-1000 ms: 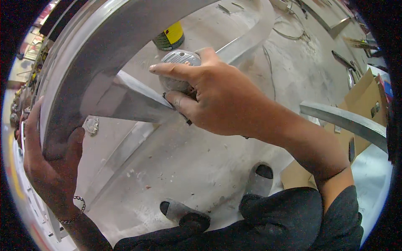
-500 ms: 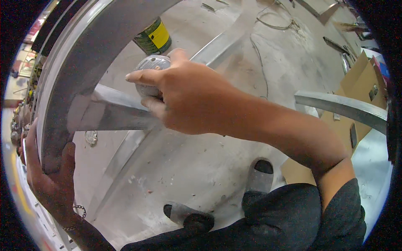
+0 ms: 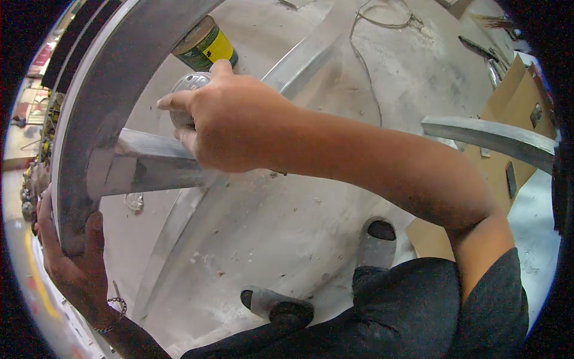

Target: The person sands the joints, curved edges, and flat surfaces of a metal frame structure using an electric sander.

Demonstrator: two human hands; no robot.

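Note:
My left hand [image 3: 78, 260] is wrapped round the lower end of a grey metal frame beam [image 3: 113, 72], with the thumb on its inner side. A crossbar [image 3: 158, 161] joins that beam, and smooth grey patches show around the joint. Above the crossbar, my right hand [image 3: 230, 119] is closed round a rounded, greyish, see-through-looking object [image 3: 182, 113]. Its index finger stretches over the top of that object. Most of the object is hidden by my fingers, so its kind cannot be made out.
A can with a yellow label [image 3: 209, 45] stands on the dusty floor beyond my right hand. Another metal bar [image 3: 490, 140] juts in from the right, near opened cardboard [image 3: 508, 113]. A cable [image 3: 368, 78] lies on the floor. My slippered feet [image 3: 376, 242] are below.
My right hand has moved left with the rounded object, nearer to the frame beam. My left hand keeps its grip on the beam. The view has shifted slightly.

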